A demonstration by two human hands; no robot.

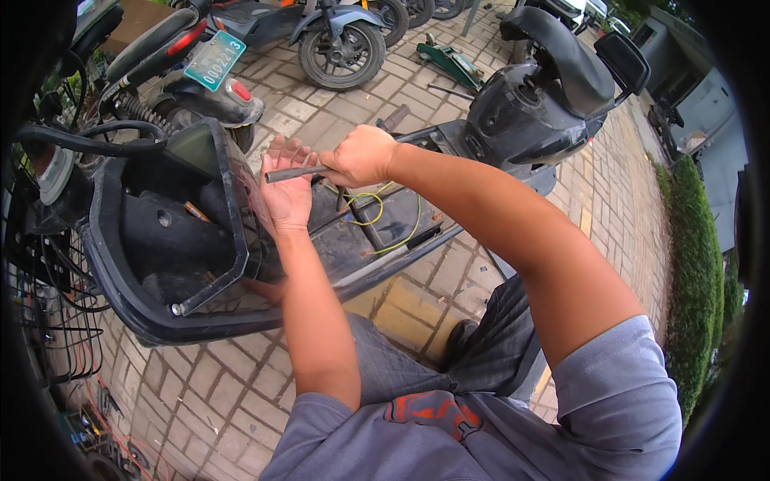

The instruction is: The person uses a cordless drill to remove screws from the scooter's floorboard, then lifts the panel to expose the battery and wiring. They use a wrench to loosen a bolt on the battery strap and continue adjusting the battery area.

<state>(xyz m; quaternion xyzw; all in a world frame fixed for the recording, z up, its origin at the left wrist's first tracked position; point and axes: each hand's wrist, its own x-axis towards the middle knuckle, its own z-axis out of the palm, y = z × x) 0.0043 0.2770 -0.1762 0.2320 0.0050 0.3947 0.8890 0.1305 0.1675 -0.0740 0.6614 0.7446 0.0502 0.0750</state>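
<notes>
My right hand [359, 157] is closed around a metal T-handle socket wrench [296, 173]; its hollow end points left, over my left palm. My left hand [290, 183] is palm up with fingers apart, beside the front shield of an electric scooter; whether it touches the tool is unclear. Below both hands lies the scooter's uncovered footwell, with a dark battery [394, 219] and loose yellow-green wires [381, 207]. To the left is the black plastic front storage compartment [174, 240], with a small orange-and-white item [197, 211] inside.
The scooter's black seat [556, 60] is tilted up at the upper right. A green floor jack [451, 63] stands on the paving beyond. Other scooters [343, 51] are parked at the top. A wire basket [66, 337] is at the left, with tools [84, 430] below it. A hedge [692, 276] runs along the right.
</notes>
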